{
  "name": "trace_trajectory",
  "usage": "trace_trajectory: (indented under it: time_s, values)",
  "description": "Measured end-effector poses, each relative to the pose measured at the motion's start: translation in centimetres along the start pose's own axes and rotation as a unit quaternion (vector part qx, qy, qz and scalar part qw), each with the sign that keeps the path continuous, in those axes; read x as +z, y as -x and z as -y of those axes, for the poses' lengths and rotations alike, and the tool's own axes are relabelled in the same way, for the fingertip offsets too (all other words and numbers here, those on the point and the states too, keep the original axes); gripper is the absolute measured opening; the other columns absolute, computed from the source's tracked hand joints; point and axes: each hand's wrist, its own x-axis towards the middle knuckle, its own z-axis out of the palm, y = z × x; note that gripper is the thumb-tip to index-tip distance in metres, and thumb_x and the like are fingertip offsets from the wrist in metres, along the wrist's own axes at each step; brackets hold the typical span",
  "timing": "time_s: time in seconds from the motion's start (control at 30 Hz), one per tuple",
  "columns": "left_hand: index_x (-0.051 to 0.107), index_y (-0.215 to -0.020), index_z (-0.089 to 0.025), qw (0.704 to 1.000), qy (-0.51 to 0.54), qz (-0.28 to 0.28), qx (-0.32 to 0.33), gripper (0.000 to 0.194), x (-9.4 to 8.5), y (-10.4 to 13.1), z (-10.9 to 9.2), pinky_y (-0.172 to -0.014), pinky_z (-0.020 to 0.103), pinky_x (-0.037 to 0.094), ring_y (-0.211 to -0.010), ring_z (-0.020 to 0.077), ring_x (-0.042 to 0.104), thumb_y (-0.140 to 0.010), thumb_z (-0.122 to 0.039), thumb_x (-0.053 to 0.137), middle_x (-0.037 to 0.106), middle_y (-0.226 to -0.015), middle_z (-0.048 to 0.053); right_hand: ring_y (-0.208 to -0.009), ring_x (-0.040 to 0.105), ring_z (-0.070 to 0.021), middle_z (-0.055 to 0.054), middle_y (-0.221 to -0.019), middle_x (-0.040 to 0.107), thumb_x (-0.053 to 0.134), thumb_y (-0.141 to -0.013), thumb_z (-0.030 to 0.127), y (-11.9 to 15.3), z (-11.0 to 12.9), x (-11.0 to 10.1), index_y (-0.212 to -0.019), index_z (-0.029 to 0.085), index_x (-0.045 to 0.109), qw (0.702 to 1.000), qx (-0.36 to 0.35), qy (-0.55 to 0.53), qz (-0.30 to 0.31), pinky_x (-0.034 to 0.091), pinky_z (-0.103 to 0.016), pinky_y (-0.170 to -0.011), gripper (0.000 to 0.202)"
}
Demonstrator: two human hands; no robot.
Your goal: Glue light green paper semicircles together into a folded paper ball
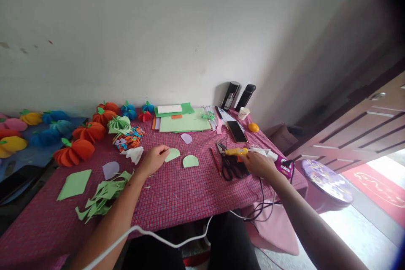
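Note:
My left hand [154,159] is closed in a pinch at the left edge of a pale green half-circle of paper [172,155]. Just right of it, a second green half-circle [190,161] lies flat on the checked cloth. Over on the right, my right hand [257,163] is closed on a yellow hot glue gun [236,152], its nozzle end pointing left. Beneath the gun are black-handled scissors [228,169] and, beside them, a red pencil [216,162]. A lilac paper piece [186,138] lies farther back.
Orange paper pumpkins [74,152], green paper scraps [104,196] and stacked green squares [74,184] occupy the left. Coloured sheets [185,121], a phone [237,131], a paper cup [243,113] and dark bottles [230,95] stand behind. A purple power strip [284,166] and a white cable [171,244] trail nearby.

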Motion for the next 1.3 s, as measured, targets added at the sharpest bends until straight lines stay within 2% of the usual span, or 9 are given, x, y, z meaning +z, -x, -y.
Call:
trace_trajectory:
  time_s: [0.1,0.2,0.27,0.33,0.37,0.5,0.67,0.87,1.3]
  values:
    - [0.072,-0.105,-0.02,0.997,0.072,0.024,0.009,0.031,0.5,-0.1,-0.5,-0.078,0.029,0.05,-0.088,0.0199,0.068,-0.089,-0.039,0.053,0.076,-0.098,0.002,-0.065,0.055,-0.0204,-0.007,-0.07,0.061,0.068,-0.087,0.03,0.7,3.7,0.4,-0.07,0.022,0.063,0.998,0.003,0.033,-0.047,0.032,-0.033,-0.06,0.019]
    - [0.071,-0.113,-0.019,0.988,0.139,0.066,0.032,0.032,1.5,-0.3,-2.4,-0.085,0.031,0.052,-0.094,0.0205,0.069,-0.087,-0.034,0.057,0.076,-0.105,0.004,-0.07,0.061,-0.0188,-0.004,-0.077,0.069,0.059,-0.094,0.032,1.1,8.5,2.8,-0.084,0.021,0.071,0.997,-0.045,-0.044,0.046,0.041,-0.031,-0.065,0.02]
    - [0.07,-0.114,-0.018,0.981,0.155,0.105,0.053,0.032,2.2,-0.4,-4.1,-0.086,0.031,0.053,-0.095,0.0201,0.07,-0.088,-0.032,0.058,0.076,-0.107,0.005,-0.071,0.062,-0.0163,-0.003,-0.08,0.07,0.059,-0.093,0.034,0.7,11.0,5.3,-0.094,0.019,0.071,0.99,-0.062,-0.103,0.075,0.044,-0.027,-0.065,0.019]
    - [0.071,-0.113,-0.018,0.979,0.146,0.128,0.069,0.03,2.8,-0.6,-5.5,-0.085,0.031,0.054,-0.094,0.0194,0.07,-0.089,-0.031,0.057,0.076,-0.107,0.006,-0.073,0.061,-0.015,-0.002,-0.081,0.069,0.064,-0.089,0.034,0.0,12.5,7.9,-0.1,0.017,0.07,0.986,-0.049,-0.14,0.08,0.043,-0.025,-0.065,0.022]
    - [0.071,-0.112,-0.019,0.979,0.14,0.131,0.076,0.029,3.1,-0.7,-5.9,-0.085,0.03,0.054,-0.094,0.0193,0.07,-0.09,-0.031,0.057,0.076,-0.107,0.005,-0.069,0.059,-0.0139,-0.001,-0.076,0.067,0.065,-0.087,0.032,-0.5,12.8,9.0,-0.095,0.016,0.07,0.985,-0.038,-0.145,0.087,0.041,-0.024,-0.062,0.019]
    - [0.069,-0.111,-0.019,0.979,0.145,0.12,0.08,0.027,3.9,-1.1,-5.1,-0.084,0.031,0.056,-0.095,0.0195,0.07,-0.089,-0.03,0.058,0.076,-0.106,0.006,-0.061,0.052,-0.0111,0.002,-0.064,0.06,0.062,-0.081,0.022,-2.1,12.4,11.8,-0.069,0.016,0.064,0.982,-0.01,-0.16,0.101,0.036,-0.022,-0.057,0.015]
    - [0.068,-0.105,-0.02,0.987,0.133,0.071,0.047,0.021,5.3,-1.5,-2.8,-0.078,0.029,0.056,-0.088,0.0186,0.07,-0.086,-0.03,0.063,0.076,-0.096,0.005,-0.059,0.052,-0.0118,0.001,-0.061,0.061,0.061,-0.079,0.026,-2.9,11.0,13.2,-0.066,0.016,0.066,0.982,0.014,-0.151,0.115,0.035,-0.022,-0.055,0.017]
    - [0.068,-0.099,-0.02,0.992,0.099,0.058,0.047,0.016,6.2,-1.5,-2.6,-0.069,0.026,0.051,-0.077,0.0161,0.067,-0.086,-0.029,0.063,0.073,-0.086,0.002,-0.055,0.047,-0.011,0.002,-0.057,0.056,0.061,-0.08,0.032,-3.1,10.1,13.8,-0.062,0.016,0.061,0.983,0.027,-0.125,0.129,0.031,-0.022,-0.052,0.023]
    - [0.066,-0.092,-0.021,0.996,0.057,0.047,0.039,0.012,6.3,-1.6,-2.5,-0.063,0.024,0.046,-0.069,0.0144,0.063,-0.083,-0.028,0.065,0.068,-0.077,-0.001,-0.062,0.056,-0.0136,-0.002,-0.065,0.066,0.064,-0.081,0.028,-3.1,10.6,14.0,-0.065,0.017,0.067,0.991,0.015,-0.037,0.127,0.034,-0.024,-0.058,0.02]
